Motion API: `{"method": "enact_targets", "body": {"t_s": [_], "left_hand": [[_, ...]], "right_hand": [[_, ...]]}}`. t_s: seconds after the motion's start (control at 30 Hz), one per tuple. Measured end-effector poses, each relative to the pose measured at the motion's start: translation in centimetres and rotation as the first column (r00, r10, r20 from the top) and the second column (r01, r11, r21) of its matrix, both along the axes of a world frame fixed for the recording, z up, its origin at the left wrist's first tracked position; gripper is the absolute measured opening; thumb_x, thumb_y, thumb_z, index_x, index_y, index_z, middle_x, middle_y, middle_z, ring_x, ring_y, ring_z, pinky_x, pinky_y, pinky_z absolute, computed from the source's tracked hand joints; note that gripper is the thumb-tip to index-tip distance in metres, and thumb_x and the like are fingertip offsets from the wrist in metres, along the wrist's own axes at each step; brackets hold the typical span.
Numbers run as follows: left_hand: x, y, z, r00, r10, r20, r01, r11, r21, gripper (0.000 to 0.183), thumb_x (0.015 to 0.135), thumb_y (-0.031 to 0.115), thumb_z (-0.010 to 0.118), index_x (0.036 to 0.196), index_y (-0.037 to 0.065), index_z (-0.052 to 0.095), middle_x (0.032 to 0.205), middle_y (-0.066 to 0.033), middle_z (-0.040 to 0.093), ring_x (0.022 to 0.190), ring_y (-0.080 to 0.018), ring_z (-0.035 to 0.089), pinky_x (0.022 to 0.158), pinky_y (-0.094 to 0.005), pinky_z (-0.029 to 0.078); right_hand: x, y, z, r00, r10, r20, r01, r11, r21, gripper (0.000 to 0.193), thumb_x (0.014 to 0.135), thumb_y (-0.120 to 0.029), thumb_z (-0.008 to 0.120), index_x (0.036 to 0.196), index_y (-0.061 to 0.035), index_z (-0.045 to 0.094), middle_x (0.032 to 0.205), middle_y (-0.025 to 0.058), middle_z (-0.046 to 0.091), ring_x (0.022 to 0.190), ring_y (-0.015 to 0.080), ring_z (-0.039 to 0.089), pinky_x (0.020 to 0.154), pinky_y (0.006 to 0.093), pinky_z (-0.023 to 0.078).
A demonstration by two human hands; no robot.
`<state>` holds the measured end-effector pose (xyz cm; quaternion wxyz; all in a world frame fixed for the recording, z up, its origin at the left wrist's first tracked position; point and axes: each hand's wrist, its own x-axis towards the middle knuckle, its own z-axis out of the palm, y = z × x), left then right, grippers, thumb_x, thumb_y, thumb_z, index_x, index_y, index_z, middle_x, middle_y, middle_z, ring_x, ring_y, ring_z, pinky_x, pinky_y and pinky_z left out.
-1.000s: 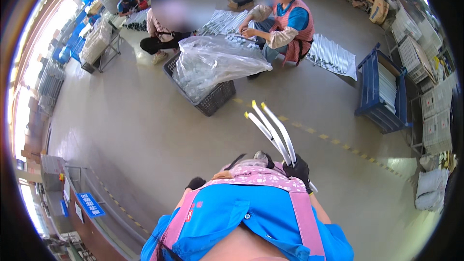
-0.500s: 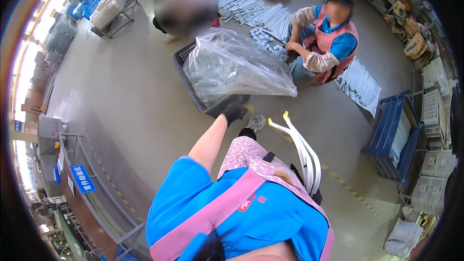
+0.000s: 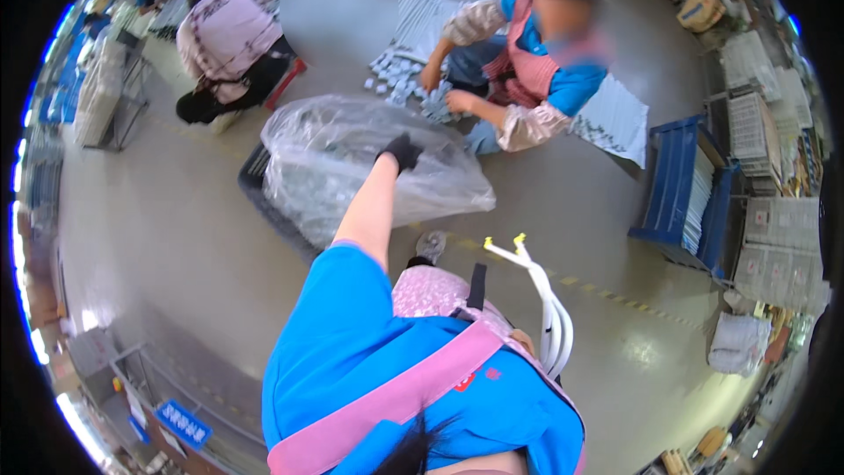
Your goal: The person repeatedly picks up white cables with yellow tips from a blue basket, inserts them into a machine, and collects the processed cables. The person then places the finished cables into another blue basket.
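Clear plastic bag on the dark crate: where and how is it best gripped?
Probably pinch the clear plastic bag by its right-hand corner, coming from the wearer's near side. There the film tapers and looks flatter, while the left part bulges over the dark crate. The gloved left hand is at the bag's middle, short of that corner.

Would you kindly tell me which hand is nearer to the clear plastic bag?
Left: the left hand is on or over the plastic bag; the right hand is hidden, apparently farther back near white tubes.
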<state>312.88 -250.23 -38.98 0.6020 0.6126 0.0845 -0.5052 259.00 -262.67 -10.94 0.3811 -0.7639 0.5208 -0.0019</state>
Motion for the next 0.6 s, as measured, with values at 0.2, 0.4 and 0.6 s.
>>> {"method": "enact_targets", "body": {"t_s": [0.2, 0.4, 0.6], "left_hand": [[-11.5, 9.6, -1.7, -0.279, -0.895, 0.348, 0.734, 0.034, 0.678, 0.050, 0.068, 0.025, 0.068, 0.116, 0.015, 0.062, 0.093, -0.0147, 0.067, 0.080, -0.0272, 0.064, 0.072, -0.0389, 0.051], [-22.3, 16.7, 1.6, 0.417, -0.817, -0.398, 0.871, 0.234, 0.432, 0.034, 0.080, 0.035, 0.060, 0.087, 0.002, 0.067, 0.074, -0.0134, 0.068, 0.062, -0.0245, 0.066, 0.058, -0.0392, 0.052], [-18.3, 18.6, 3.4, 0.260, -0.965, 0.039, 0.821, 0.242, 0.517, 0.021, 0.084, 0.025, 0.055, 0.079, 0.008, 0.065, 0.068, -0.0096, 0.066, 0.057, -0.0194, 0.064, 0.049, -0.0355, 0.049]], "right_hand": [[1.9, -0.4, 0.8, 0.999, -0.024, -0.035, 0.023, 0.999, -0.028, 0.044, 0.068, -0.026, 0.077, 0.104, -0.0054, 0.062, 0.086, 0.0128, 0.067, 0.082, 0.0206, 0.064, 0.073, 0.0350, 0.049], [2.1, -0.7, 1.1, 0.998, -0.012, -0.062, 0.010, 1.000, -0.028, 0.047, 0.068, -0.026, 0.077, 0.107, -0.0053, 0.061, 0.090, 0.0136, 0.067, 0.086, 0.0219, 0.064, 0.075, 0.0359, 0.049], [3.5, -1.3, 1.2, 0.997, 0.042, -0.064, -0.044, 0.999, -0.021, 0.050, 0.068, -0.027, 0.077, 0.110, -0.0053, 0.060, 0.093, 0.0145, 0.067, 0.089, 0.0232, 0.065, 0.077, 0.0367, 0.049]]}}
